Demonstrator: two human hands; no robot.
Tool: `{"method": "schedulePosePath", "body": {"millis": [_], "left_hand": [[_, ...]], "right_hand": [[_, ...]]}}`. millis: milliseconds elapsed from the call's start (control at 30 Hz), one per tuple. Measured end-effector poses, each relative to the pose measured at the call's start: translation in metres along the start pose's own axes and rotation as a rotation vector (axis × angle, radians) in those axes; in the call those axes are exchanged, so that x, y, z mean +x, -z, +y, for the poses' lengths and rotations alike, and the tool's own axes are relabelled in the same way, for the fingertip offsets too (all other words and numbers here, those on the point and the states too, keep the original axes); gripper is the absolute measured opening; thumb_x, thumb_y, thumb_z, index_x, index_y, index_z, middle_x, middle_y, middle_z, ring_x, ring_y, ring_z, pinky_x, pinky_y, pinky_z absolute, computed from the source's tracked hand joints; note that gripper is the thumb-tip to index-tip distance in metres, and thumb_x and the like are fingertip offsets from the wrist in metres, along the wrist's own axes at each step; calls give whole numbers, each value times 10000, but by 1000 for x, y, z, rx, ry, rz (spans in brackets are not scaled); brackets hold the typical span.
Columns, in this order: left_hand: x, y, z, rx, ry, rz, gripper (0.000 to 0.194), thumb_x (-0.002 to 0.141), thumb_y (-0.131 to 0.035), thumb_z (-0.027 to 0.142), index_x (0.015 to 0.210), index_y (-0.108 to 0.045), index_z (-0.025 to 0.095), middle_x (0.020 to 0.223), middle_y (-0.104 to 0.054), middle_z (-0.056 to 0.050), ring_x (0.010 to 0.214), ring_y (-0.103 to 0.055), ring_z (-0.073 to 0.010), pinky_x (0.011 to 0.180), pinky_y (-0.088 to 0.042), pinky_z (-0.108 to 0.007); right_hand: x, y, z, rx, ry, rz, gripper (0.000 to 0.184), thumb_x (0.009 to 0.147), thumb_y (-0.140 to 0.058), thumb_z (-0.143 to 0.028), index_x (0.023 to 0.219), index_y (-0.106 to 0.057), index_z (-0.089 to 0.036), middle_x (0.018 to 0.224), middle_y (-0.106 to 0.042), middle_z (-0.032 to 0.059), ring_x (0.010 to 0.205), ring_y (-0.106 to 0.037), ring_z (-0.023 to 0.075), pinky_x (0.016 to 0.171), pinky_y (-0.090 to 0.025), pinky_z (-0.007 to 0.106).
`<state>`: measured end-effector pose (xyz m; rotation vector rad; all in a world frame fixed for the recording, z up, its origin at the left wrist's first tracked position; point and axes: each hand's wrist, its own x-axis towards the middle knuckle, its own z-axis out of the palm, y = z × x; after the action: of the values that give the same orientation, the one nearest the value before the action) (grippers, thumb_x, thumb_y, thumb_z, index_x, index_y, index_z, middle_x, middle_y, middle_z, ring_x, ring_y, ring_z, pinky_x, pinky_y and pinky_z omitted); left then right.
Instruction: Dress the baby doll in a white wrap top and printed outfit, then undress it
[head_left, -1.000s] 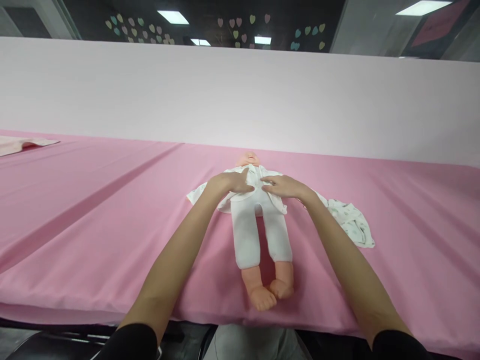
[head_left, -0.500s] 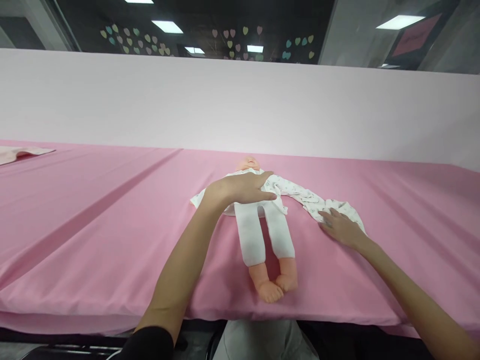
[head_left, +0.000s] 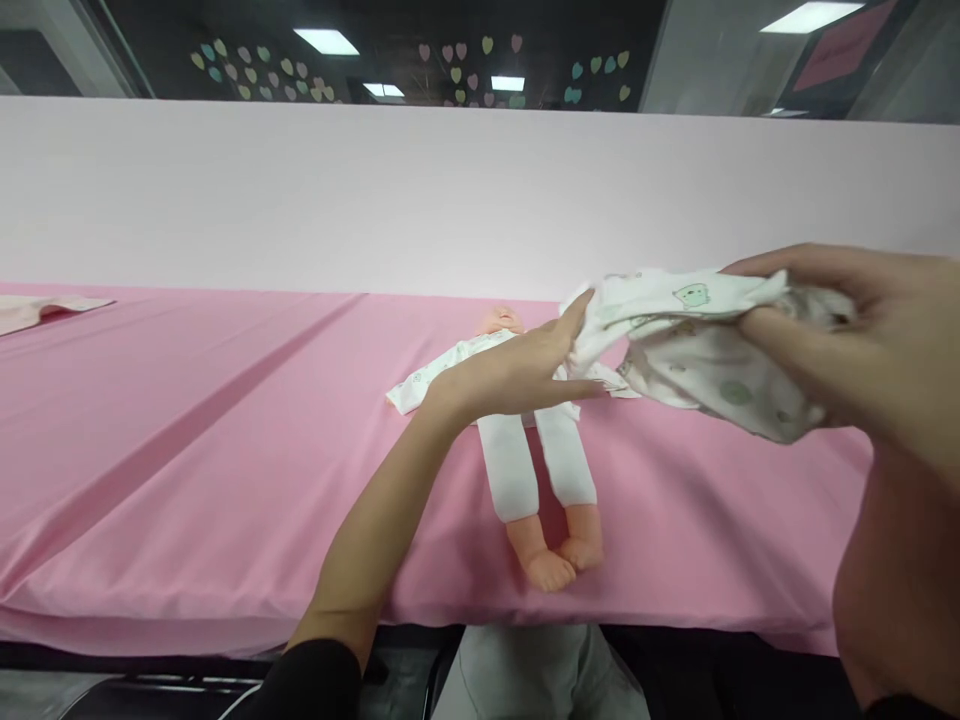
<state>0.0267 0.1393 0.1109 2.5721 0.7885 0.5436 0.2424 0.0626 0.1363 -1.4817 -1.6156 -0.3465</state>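
A baby doll (head_left: 508, 465) in white leggings lies on its back, feet towards me, its head partly visible at the far end. A white printed baby shirt (head_left: 435, 380) covers its upper body, one sleeve spread to the left. Over the doll's chest, my left hand (head_left: 517, 370) is open, thumb and fingers apart, touching the near end of the lifted cloth. Close to the camera, my right hand (head_left: 847, 330) is closed on bunched white baby clothing (head_left: 697, 340) with green animal prints, held above the bed. Whether it joins the shirt is hidden.
A pink sheet (head_left: 225, 450) covers the padded table, with its edge just before my knees. A pale folded cloth (head_left: 45, 308) lies at the far left. Behind stands a white partition (head_left: 375, 200), below dark glass with paper hearts.
My right hand has lifted the white printed clothing off the sheet, up and towards the camera. My left hand has shifted slightly right across the doll's chest.
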Motion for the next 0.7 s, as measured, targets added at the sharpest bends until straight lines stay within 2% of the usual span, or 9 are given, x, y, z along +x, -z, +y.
{"method": "schedulePosePath", "body": {"millis": [67, 133, 233, 300, 367, 433, 567, 633, 700], "left_hand": [[-3, -1, 13, -140, -183, 110, 858, 786, -579, 454, 1463, -80, 283, 1461, -352, -68, 1335, -344, -293, 1015, -413, -383], [-7, -2, 23, -306, -325, 231, 858, 800, -594, 389, 1456, -47, 301, 1486, -306, -37, 1351, -325, -272, 1031, -421, -348], [-9, -1, 26, -458, -379, 415, 795, 831, -568, 276, 1443, -63, 327, 1513, -245, 22, 1343, -344, -235, 1070, -389, -304], [-7, 1, 21, -466, -380, 533, 747, 825, -575, 254, 1432, -139, 295, 1528, -199, 24, 1316, -381, -223, 1079, -377, -288], [-3, 3, 12, -425, -396, 640, 705, 814, -590, 262, 1404, -207, 225, 1525, -188, -17, 1271, -430, -207, 1078, -376, -280], [0, 6, 4, -349, -410, 734, 638, 812, -574, 270, 1359, -256, 184, 1492, -232, -53, 1234, -460, -190, 1061, -393, -278], [-1, 10, -4, -104, -321, 786, 515, 812, -513, 309, 1288, -319, 263, 1399, -388, -6, 1231, -456, -179, 1011, -432, -285], [-3, 9, 1, 32, -254, 769, 514, 812, -505, 344, 1291, -329, 293, 1388, -424, 11, 1237, -449, -188, 999, -433, -291], [-6, 4, 13, 138, -252, 789, 494, 827, -496, 352, 1295, -382, 242, 1360, -460, -22, 1218, -461, -195, 998, -430, -282]], "right_hand": [[-9, 12, -18, 117, 81, -9, 287, 710, -512, -269, 913, -691, -366, 723, -627, -5, 548, -503, 146, 410, -347, 300], [-15, 18, -31, 205, 133, -88, 257, 756, -543, -345, 955, -677, -436, 656, -591, -12, 487, -473, 149, 348, -320, 303], [-14, 12, -46, 415, 220, -272, 184, 798, -596, -468, 963, -675, -447, 502, -473, -30, 352, -380, 117, 248, -258, 265], [-7, -3, -52, 644, 189, -339, 172, 820, -589, -509, 795, -696, -377, 448, -436, -41, 308, -365, 94, 218, -235, 225], [4, -25, -53, 896, 66, -346, 415, 853, -484, -599, 660, -674, -285, 420, -456, -33, 302, -399, 99, 230, -296, 214], [15, -48, -51, 1066, -55, -292, 521, 873, -415, -626, 656, -680, -233, 437, -517, -19, 348, -464, 106, 308, -411, 215], [27, -77, -41, 1036, -110, -216, 233, 757, -704, -388, 676, -693, -169, 654, -666, 0, 584, -612, 119, 462, -491, 184], [29, -80, -37, 967, -61, -255, 208, 690, -756, -339, 740, -699, -145, 733, -685, 23, 654, -635, 156, 485, -513, 217], [30, -78, -35, 918, -25, -247, 264, 692, -746, -357, 835, -698, -140, 801, -689, 39, 718, -645, 184, 544, -545, 264]]}}
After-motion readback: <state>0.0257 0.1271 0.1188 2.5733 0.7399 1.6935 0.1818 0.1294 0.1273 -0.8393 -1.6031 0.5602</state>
